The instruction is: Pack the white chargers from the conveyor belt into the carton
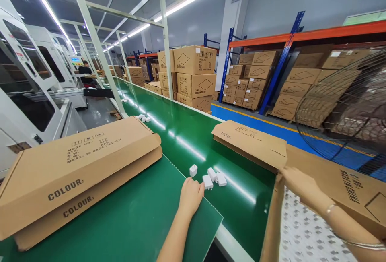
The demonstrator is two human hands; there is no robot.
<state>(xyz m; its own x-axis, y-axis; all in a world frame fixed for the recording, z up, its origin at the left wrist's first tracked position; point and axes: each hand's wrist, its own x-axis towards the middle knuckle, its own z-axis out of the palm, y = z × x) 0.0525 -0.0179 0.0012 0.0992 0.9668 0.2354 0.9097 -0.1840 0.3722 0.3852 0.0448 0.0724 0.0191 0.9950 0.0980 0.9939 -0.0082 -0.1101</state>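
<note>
My left hand [192, 195] rests at the edge of a green tabletop [144, 209], fingers curled down and partly hidden. Just beyond its fingertips, a white plug charger [193, 170] stands on the green conveyor belt [181, 133]. Several more chargers lie right of it, one charger [208, 182] close to my thumb. My right hand [297, 179] is closed at the corner of an open cardboard carton [346, 177], pinching the edge by its flap [250, 141]. Inside the carton is a white sheet with a grey printed pattern [304, 225].
Two flat cartons [78, 157] are stacked on the tabletop at left. More white chargers [143, 118] sit farther up the belt. Beyond it stand stacked cartons [196, 73], racking [279, 60] and a wire-caged fan [340, 113]. A person [85, 73] is far off at left.
</note>
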